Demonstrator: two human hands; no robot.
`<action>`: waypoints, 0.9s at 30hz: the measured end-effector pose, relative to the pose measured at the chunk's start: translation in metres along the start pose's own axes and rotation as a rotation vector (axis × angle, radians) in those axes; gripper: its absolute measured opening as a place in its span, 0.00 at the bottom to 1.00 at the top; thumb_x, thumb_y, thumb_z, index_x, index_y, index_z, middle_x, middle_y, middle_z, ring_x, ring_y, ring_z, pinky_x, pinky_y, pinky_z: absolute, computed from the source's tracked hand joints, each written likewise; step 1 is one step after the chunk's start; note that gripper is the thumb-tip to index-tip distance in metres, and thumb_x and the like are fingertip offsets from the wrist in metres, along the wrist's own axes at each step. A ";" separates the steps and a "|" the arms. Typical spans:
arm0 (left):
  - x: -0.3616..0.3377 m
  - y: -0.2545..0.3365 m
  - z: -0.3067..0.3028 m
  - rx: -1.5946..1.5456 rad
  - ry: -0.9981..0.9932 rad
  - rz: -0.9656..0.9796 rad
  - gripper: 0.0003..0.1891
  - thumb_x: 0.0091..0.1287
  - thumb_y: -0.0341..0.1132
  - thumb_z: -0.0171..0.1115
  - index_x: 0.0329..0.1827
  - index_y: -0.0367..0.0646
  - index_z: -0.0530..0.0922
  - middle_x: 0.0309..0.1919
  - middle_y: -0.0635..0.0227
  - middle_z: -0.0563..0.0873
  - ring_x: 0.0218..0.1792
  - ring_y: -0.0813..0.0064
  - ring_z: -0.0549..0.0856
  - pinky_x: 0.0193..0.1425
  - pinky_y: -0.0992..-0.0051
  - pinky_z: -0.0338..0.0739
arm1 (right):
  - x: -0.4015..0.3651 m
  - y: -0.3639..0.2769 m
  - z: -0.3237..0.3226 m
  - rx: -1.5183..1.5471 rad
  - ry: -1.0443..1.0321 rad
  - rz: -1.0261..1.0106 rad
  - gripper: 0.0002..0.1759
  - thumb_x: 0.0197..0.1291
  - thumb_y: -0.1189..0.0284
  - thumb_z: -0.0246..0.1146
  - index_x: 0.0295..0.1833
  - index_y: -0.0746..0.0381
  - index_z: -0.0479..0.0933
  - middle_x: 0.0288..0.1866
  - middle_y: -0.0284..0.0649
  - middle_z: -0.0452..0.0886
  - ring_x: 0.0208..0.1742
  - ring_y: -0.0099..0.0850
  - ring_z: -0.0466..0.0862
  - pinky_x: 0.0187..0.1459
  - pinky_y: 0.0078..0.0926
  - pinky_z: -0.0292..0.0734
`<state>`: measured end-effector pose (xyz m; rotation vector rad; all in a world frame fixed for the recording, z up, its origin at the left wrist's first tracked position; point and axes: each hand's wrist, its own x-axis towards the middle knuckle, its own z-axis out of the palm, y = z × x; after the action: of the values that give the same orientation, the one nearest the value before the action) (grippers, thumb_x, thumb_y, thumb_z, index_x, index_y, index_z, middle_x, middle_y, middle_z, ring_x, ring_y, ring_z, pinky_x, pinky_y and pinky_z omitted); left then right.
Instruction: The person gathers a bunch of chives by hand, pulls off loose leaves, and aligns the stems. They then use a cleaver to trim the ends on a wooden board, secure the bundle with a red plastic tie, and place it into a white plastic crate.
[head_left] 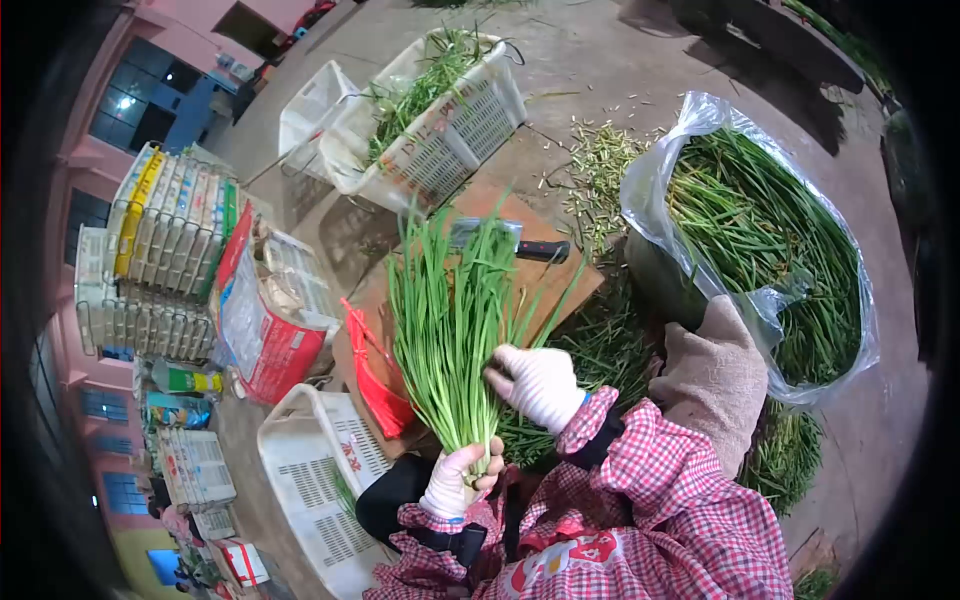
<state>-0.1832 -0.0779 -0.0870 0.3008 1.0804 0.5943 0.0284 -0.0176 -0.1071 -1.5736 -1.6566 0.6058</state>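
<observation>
My left hand, in a white fingerless glove, is closed round the pale lower ends of a bunch of garlic chives. The green leaves fan upward over a wooden board. My right hand, gloved the same way, has its fingers curled in at the bunch's right edge, pinching some leaves there. Beyond the leaves a kitchen knife lies on the board, its black handle pointing right and its blade partly covered. Red plastic ties hang at the board's left side.
A clear plastic bag full of chives stands at right, beside a beige cloth. Cut stem ends litter the floor. White crates stand ahead, another crate at lower left. Stacked crates and a red box are farther left.
</observation>
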 end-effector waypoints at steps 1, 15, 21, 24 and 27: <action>-0.011 0.003 -0.003 0.033 -0.011 0.010 0.17 0.64 0.33 0.61 0.53 0.33 0.74 0.40 0.58 0.84 0.32 0.72 0.81 0.23 0.83 0.73 | 0.004 0.005 0.000 -0.022 0.034 0.016 0.11 0.57 0.60 0.63 0.36 0.55 0.74 0.21 0.44 0.78 0.26 0.45 0.82 0.28 0.43 0.75; -0.100 0.013 -0.046 -0.040 -0.146 0.056 0.21 0.62 0.33 0.62 0.56 0.32 0.72 0.39 0.55 0.83 0.25 0.74 0.74 0.20 0.82 0.66 | -0.036 0.014 -0.127 0.112 0.038 -0.276 0.23 0.50 0.71 0.67 0.56 0.54 0.77 0.36 0.44 0.82 0.38 0.46 0.83 0.42 0.40 0.80; -0.116 0.012 -0.051 0.098 0.020 0.002 0.21 0.62 0.29 0.60 0.59 0.32 0.72 0.41 0.52 0.85 0.34 0.60 0.87 0.31 0.75 0.84 | -0.039 -0.031 -0.075 0.103 -0.282 -0.131 0.25 0.56 0.50 0.65 0.52 0.57 0.78 0.31 0.51 0.82 0.36 0.48 0.84 0.39 0.41 0.78; -0.123 0.014 -0.037 0.180 0.050 0.022 0.21 0.63 0.28 0.59 0.59 0.32 0.73 0.41 0.51 0.85 0.35 0.60 0.88 0.37 0.73 0.87 | -0.043 -0.033 -0.051 0.039 -0.359 -0.210 0.22 0.58 0.51 0.64 0.50 0.55 0.79 0.28 0.50 0.81 0.33 0.51 0.82 0.37 0.45 0.77; -0.127 0.018 -0.032 0.230 0.031 0.019 0.21 0.63 0.29 0.60 0.58 0.31 0.73 0.41 0.50 0.85 0.34 0.64 0.87 0.37 0.75 0.87 | -0.050 -0.027 -0.046 0.093 -0.269 -0.239 0.15 0.58 0.55 0.64 0.40 0.55 0.80 0.25 0.46 0.80 0.31 0.47 0.83 0.34 0.44 0.77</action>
<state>-0.2601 -0.1396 0.0008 0.5034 1.1788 0.4930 0.0456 -0.0777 -0.0684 -1.2451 -1.9509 0.7809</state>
